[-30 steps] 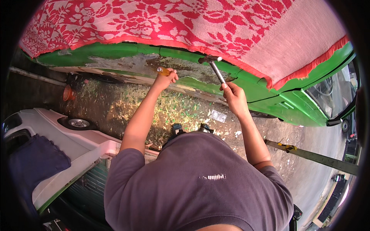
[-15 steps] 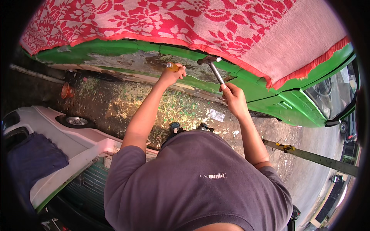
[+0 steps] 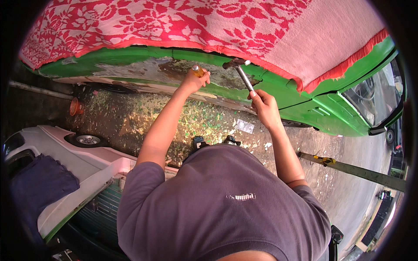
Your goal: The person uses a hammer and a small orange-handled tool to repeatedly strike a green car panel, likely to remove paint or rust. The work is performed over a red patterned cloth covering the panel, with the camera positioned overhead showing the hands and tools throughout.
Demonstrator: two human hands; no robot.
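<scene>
Gripping a chisel (image 3: 198,70) in the left hand (image 3: 197,79) against the car's stripped panel (image 3: 143,71), the right hand (image 3: 260,102) clutches a hammer (image 3: 240,73) poised beside it.

The left hand (image 3: 197,78) hides most of the yellow-handled tool (image 3: 197,69); its tip cannot be seen. The red-and-white patterned woven cloth (image 3: 209,21) covers the green car body's (image 3: 322,108) upper part. The person's grey-shirted torso (image 3: 222,204) hides their legs.
</scene>
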